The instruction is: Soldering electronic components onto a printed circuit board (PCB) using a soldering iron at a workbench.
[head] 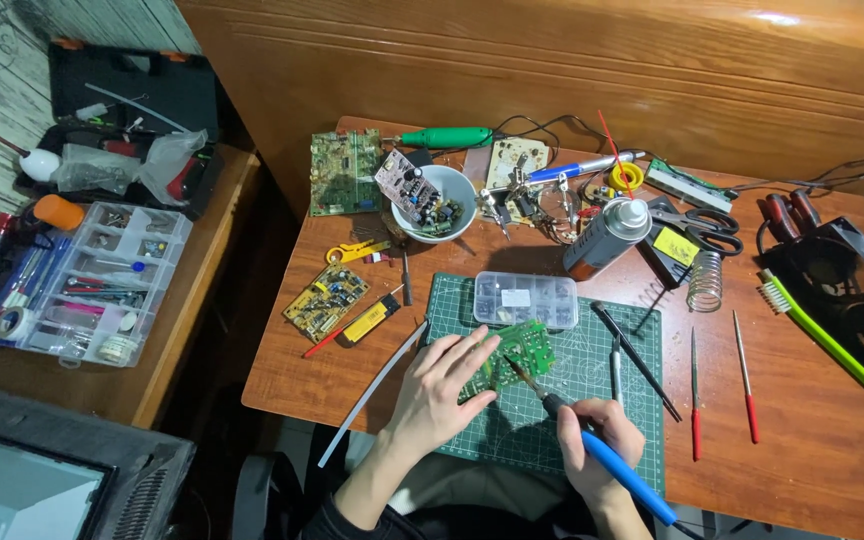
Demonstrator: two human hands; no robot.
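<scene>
My left hand [439,388] lies flat on the green circuit board [512,357], fingers spread, pressing it down so it cannot slide. The board sits on the green cutting mat [592,420], low in the middle of the frame. My right hand [597,445] has its grip closed around the blue soldering iron [602,455], held like a pen so the tip meets the board. The clear parts box [526,299] waits just above the board, close by. The spray can [607,238] lies further up the desk [812,440].
</scene>
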